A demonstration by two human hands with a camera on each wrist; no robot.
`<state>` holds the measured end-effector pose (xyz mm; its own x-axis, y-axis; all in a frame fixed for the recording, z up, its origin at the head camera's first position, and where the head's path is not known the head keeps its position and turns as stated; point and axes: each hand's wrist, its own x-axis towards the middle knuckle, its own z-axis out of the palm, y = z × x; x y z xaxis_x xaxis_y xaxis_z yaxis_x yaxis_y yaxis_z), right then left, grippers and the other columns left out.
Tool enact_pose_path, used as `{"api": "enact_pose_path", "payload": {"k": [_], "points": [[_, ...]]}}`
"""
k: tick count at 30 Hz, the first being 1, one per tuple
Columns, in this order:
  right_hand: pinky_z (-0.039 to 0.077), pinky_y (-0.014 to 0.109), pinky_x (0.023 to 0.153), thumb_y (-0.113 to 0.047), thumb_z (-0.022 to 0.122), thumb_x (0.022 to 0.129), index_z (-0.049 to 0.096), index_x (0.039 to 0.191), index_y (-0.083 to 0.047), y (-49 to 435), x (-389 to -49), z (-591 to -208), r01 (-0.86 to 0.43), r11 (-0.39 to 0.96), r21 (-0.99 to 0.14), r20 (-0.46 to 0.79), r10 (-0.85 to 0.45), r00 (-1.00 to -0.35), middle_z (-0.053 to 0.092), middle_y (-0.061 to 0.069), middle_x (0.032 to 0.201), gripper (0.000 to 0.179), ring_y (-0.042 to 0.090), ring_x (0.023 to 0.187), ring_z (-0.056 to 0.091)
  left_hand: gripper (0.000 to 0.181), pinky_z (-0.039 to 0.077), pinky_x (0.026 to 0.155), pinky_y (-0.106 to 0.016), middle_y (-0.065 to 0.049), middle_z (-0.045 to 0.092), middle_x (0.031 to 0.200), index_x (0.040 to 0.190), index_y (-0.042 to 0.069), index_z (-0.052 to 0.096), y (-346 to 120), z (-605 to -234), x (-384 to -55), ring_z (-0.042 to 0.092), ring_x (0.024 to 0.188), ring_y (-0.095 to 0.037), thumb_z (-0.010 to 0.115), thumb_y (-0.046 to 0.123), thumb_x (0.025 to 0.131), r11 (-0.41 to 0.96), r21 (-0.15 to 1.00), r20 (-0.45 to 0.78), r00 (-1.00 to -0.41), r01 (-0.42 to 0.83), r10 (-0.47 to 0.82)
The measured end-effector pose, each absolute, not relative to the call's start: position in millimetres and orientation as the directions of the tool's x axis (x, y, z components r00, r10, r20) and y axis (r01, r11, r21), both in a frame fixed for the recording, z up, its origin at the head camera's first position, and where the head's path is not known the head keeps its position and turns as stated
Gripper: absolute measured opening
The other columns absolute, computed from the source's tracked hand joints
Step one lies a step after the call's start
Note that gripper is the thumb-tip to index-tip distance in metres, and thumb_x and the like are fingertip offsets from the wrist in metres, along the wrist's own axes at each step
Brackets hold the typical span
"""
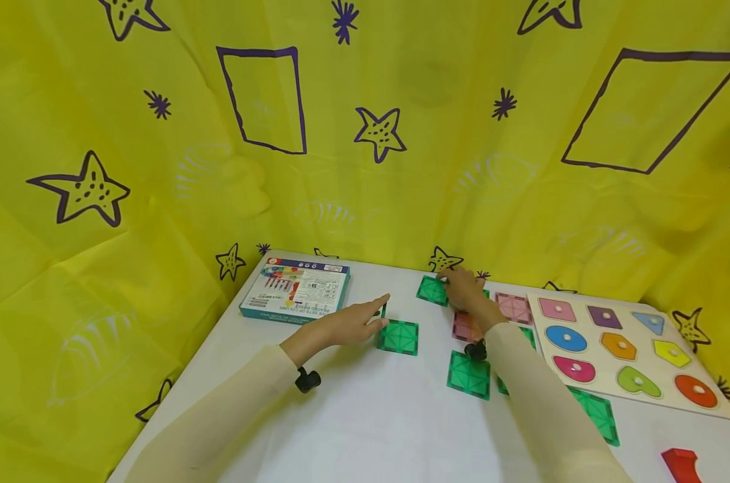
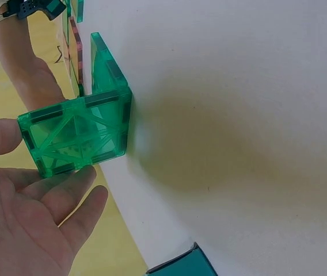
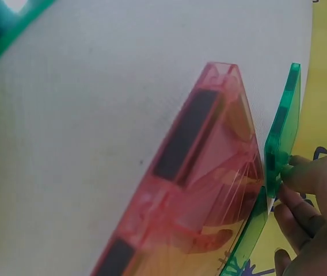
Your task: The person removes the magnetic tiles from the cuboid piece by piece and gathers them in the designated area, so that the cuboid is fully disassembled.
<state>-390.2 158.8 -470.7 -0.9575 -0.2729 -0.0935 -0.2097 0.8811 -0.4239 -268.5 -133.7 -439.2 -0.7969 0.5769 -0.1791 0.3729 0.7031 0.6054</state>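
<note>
My left hand (image 1: 353,325) holds a green see-through magnetic tile (image 2: 77,138) upright, thumb at one edge and fingers along another. That tile stands against the edge of a flat green tile (image 1: 399,337). Farther back, my right hand (image 1: 464,288) pinches another green magnetic tile (image 3: 284,126) by its edge, close to the tabletop. Below the right hand and forearm lie pink tiles (image 3: 209,155) and more green tiles, partly hidden by the arm. One green tile (image 1: 469,376) rests apart in front of them.
At the back left lies a flat box (image 1: 298,290) with printed sides. A knobbed shape puzzle board (image 1: 588,342) covers the right side, near a green tile (image 1: 597,414) and a red block (image 1: 682,464). A yellow patterned curtain (image 1: 365,188) hangs behind the table.
</note>
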Motion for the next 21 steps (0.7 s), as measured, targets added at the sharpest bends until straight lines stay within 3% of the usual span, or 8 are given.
{"api": "enact_pose_path", "payload": {"k": [6, 11, 16, 21], "points": [[0.02, 0.07, 0.108, -0.01, 0.049, 0.11, 0.054, 0.153, -0.01, 158, -382, -466, -0.227, 0.877, -0.424, -0.064, -0.279, -0.958, 0.039, 0.031, 0.16, 0.044, 0.053, 0.144, 0.032, 0.068, 0.024, 0.13, -0.042, -0.011, 0.023, 0.175, 0.171, 0.009, 0.012, -134, -441, -270, 0.026, 0.161, -0.027, 0.037, 0.041, 0.116, 0.699, 0.605, -0.176, -0.792, 0.381, 0.584], [0.022, 0.073, 0.109, -0.011, 0.056, 0.109, 0.054, 0.153, -0.007, 158, -367, -458, -0.327, 0.837, -0.439, -0.002, -0.364, -0.931, 0.042, 0.032, 0.157, 0.044, 0.055, 0.144, 0.033, 0.068, 0.024, 0.13, -0.043, -0.011, 0.022, 0.175, 0.171, 0.011, 0.011, -133, -441, -270, 0.027, 0.16, -0.027, 0.036, 0.042, 0.116, 0.702, 0.602, -0.178, -0.793, 0.381, 0.583], [0.032, 0.078, 0.108, -0.015, 0.062, 0.107, 0.057, 0.148, -0.002, 153, -349, -452, -0.479, 0.76, -0.439, 0.046, -0.514, -0.857, 0.054, 0.031, 0.145, 0.044, 0.053, 0.137, 0.046, 0.067, 0.024, 0.13, -0.043, -0.01, 0.023, 0.175, 0.171, 0.011, 0.013, -134, -440, -270, 0.027, 0.16, -0.027, 0.037, 0.041, 0.116, 0.709, 0.602, -0.182, -0.802, 0.367, 0.569], [0.047, 0.066, 0.106, -0.024, 0.065, 0.107, 0.052, 0.15, 0.001, 142, -325, -448, -0.54, 0.67, -0.509, -0.04, -0.645, -0.763, 0.056, 0.028, 0.142, 0.052, 0.046, 0.13, 0.055, 0.066, 0.024, 0.13, -0.044, -0.011, 0.024, 0.174, 0.171, 0.011, 0.013, -135, -439, -269, 0.028, 0.16, -0.028, 0.037, 0.04, 0.116, 0.704, 0.613, -0.186, -0.8, 0.359, 0.57]]}}
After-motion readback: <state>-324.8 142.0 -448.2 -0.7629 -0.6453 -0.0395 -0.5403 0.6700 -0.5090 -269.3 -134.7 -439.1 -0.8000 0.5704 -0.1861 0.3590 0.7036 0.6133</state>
